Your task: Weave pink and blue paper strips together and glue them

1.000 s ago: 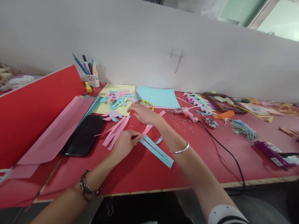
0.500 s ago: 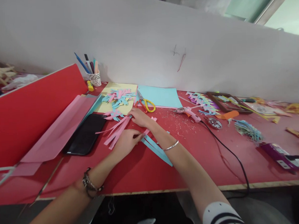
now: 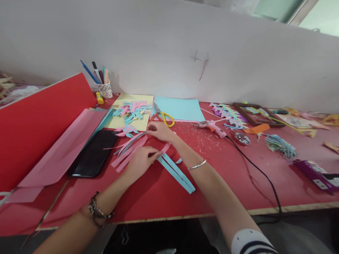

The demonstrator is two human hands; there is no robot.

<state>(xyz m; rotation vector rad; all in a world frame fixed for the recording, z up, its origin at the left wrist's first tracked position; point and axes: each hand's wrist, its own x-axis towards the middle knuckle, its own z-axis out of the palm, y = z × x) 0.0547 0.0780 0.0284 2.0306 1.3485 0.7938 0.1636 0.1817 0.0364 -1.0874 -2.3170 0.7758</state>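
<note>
My left hand (image 3: 141,159) is low over the red table, thumb and finger pinched on a short pink paper strip (image 3: 166,147). Just beyond it, my right hand (image 3: 160,131) pinches the end of a curved, greyish-blue paper strip (image 3: 130,142). Several long pink strips (image 3: 129,158) fan out to the left, partly behind my left hand. Two light-blue strips (image 3: 176,174) lie side by side under my right forearm. Small pink and blue cut pieces (image 3: 128,131) rest to the left of my right fingertips.
Scissors (image 3: 167,119) lie on blue sheets (image 3: 181,108). Fringed paper pieces (image 3: 134,109) cover a yellow sheet. A black phone (image 3: 94,153) and pink sheets (image 3: 59,149) are left. On the right are a corded pink glue gun (image 3: 214,128), a frame (image 3: 255,120) and a purple box (image 3: 317,175).
A curved greyish-blue strip now shows, stretching left from my right fingertips over the pink strips. My left hand stays pinched near the same spot. The camera view has shifted slightly.
</note>
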